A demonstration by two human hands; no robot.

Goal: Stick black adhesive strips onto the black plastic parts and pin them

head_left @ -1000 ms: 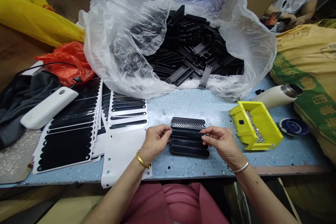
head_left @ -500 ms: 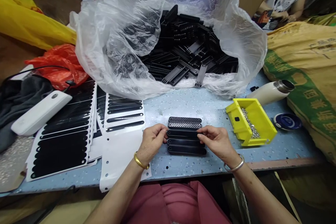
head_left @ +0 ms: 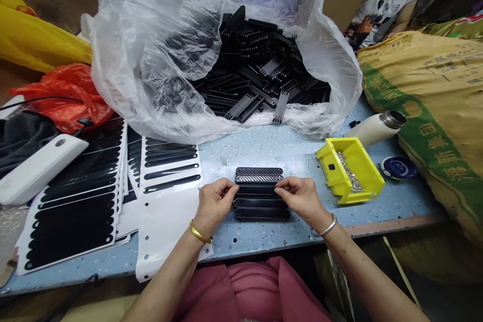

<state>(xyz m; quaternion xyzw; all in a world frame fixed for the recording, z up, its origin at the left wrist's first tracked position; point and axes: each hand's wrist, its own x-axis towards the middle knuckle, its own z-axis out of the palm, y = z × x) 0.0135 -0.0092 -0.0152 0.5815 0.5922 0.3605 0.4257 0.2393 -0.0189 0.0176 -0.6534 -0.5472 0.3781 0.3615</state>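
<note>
Head view showed little change from half a second before: both hands had stayed on the same black strip [head_left: 258, 190], and only the scene had slid leftward in the picture while the things on the counter [head_left: 264, 146] kept their places against each other. The black strip lay crosswise near the counter's near edge. Its left end was pinched in the fingers [head_left: 231, 190] of the left hand [head_left: 215, 204], and its right end in those of the right hand [head_left: 300, 198], both hands closed on it. It sat in the middle of a short row. Two mesh pieces [head_left: 259, 175] lay just beyond it on the far side. Two more plain strips [head_left: 261, 209] lay just nearer. To the right stood a yellow bin [head_left: 334, 171] of small metal parts, with a white flask [head_left: 372, 128] lying beyond it. To the left lay sheets of black stickers [head_left: 75, 201]. A clear plastic bag [head_left: 158, 60] heaped with black parts filled the far side.
</note>
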